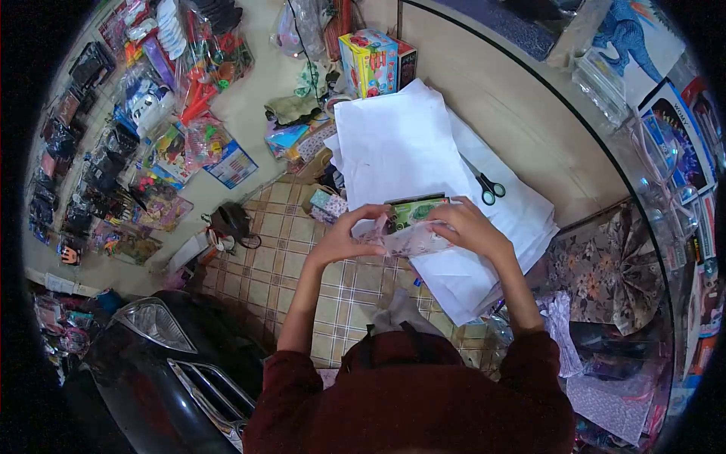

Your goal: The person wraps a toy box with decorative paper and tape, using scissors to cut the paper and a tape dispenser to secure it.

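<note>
Between my two hands is a small green printed box (418,212), its lower part covered by pale pink floral paper (416,240). My left hand (344,238) grips the paper at the left end, thumb below and fingers above. At the right end, my right hand (473,227) holds the paper and box edge with bent fingers. The box is held over large white paper sheets (401,144), which lie stacked beneath and behind it. Scissors with dark green handles (491,189) rest on the sheets, just beyond my right hand. The box's underside is hidden.
A colourful carton (369,64) stands behind the sheets. Packaged toys (204,91) hang along the left wall. A black vehicle front (151,363) is at lower left, on the tiled floor (265,280). A dark-edged glass counter (635,181) curves along the right, with floral fabric (597,272) below.
</note>
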Motion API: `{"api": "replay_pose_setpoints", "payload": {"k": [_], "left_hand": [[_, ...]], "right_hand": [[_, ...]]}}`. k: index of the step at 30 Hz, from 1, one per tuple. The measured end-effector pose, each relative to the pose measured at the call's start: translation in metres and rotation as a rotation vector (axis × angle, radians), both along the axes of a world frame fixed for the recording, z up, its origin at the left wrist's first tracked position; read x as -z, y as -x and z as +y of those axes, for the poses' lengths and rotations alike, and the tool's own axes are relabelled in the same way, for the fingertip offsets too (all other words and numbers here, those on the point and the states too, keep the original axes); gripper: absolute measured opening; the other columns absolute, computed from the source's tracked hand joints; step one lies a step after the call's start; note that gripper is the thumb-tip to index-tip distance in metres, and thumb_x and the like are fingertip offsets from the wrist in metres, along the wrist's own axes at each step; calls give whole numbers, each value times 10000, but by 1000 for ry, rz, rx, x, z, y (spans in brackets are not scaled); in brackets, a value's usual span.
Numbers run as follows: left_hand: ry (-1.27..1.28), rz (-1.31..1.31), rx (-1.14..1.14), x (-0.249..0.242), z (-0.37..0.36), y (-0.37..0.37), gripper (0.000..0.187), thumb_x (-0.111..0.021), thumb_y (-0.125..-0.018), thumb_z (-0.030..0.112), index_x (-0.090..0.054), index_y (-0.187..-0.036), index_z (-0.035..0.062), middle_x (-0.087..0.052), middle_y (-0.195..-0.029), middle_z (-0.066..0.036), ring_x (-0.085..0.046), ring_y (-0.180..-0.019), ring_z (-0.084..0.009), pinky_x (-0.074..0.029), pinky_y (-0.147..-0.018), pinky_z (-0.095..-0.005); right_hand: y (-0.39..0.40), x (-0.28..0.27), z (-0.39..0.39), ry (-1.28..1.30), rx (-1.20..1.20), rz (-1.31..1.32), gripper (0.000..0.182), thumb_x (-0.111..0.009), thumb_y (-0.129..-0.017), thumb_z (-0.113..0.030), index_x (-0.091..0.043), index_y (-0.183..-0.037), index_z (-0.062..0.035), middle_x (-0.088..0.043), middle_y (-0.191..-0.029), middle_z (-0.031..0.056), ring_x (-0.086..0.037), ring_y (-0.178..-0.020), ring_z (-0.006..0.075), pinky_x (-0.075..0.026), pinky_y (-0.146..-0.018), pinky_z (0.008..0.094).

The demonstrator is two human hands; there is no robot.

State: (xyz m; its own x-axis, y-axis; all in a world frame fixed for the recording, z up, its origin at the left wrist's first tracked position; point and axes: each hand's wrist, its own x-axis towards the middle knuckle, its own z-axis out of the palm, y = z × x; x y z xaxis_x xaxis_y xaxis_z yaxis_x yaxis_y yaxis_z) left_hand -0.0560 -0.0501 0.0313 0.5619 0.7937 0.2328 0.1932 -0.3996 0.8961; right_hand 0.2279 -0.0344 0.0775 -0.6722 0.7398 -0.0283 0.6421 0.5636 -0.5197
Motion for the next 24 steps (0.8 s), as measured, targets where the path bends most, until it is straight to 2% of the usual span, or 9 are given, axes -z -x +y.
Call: {"api": "replay_pose_setpoints", "payload": {"k": [1, 4, 7, 11, 13, 16, 19, 22, 24], "left_hand": [[185, 4, -112, 10, 0, 0, 739, -874, -616, 227, -530, -1239, 28, -590, -1147, -78, -559, -1093, -190, -424, -963, -346], [364, -94, -191, 21, 3, 1, 710, -863, -621, 181, -523, -1232, 58, -579, -1064, -48, -544, -1058, -167, -395, -976, -368], [29, -81, -40, 36, 8, 4, 544, -847, -653, 124, -548, -1102, 58, -592, -989, -40, -574, -962, -153, -443, -894, -305], [155, -264, -138, 47, 3, 3, 365, -818, -698, 75, -542, -936, 61, -575, -929, -13, -546, -872, -106, -445, -797, -266], [182, -203, -216, 45, -4, 7, 326, -807, -720, 69, -530, -892, 63, -572, -926, -9, -531, -846, -83, -445, -745, -253], [268, -198, -336, 36, -19, 6, 297, -793, -744, 67, -527, -876, 55, -576, -889, -6, -532, -806, -72, -449, -685, -252], [462, -233, -461, 30, -33, -2, 283, -777, -774, 105, -557, -939, 39, -590, -818, 1, -543, -759, -62, -448, -642, -237], [318, -435, -421, 42, -37, -10, 291, -755, -808, 158, -610, -1011, 8, -626, -807, 4, -557, -725, -43, -440, -613, -209], [309, -209, -403, 50, -42, -1, 324, -744, -820, 183, -624, -1052, -10, -649, -838, -8, -568, -714, -36, -450, -609, -197]], "right_hand": [[0, 8, 5, -24, -11, -2, 221, -618, -867, -229, -655, -962, -34, -668, -965, 125, -600, -988, 285, -395, -973, 413], [0, 18, 12, -75, -3, 11, 221, -629, -856, -238, -658, -952, -41, -661, -995, 117, -600, -985, 280, -368, -1009, 428], [-2, 28, 18, -189, -12, 92, 231, -640, -845, -245, -654, -942, -36, -652, -1028, 116, -603, -985, 278, -354, -1038, 435], [-7, 31, 24, -164, -34, 90, 243, -646, -839, -248, -649, -936, -25, -653, -1029, 120, -612, -982, 278, -350, -1060, 438], [-7, 34, 24, -180, -17, 91, 249, -644, -840, -255, -650, -935, -26, -658, -1016, 117, -614, -980, 279, -359, -1054, 434], [-3, 38, 24, -215, -1, 96, 263, -644, -839, -269, -651, -940, -27, -668, -995, 111, -618, -976, 276, -366, -1051, 422], [1, 43, 24, -225, -8, 85, 270, -644, -838, -284, -656, -938, -33, -676, -986, 101, -622, -968, 271, -376, -1038, 408], [3, 46, 22, -259, 3, 90, 259, -647, -836, -288, -664, -928, -47, -684, -981, 88, -630, -947, 263, -397, -998, 392], [3, 49, 20, -288, 26, 106, 248, -657, -829, -290, -670, -914, -57, -688, -972, 76, -634, -919, 256, -412, -956, 384]]}}
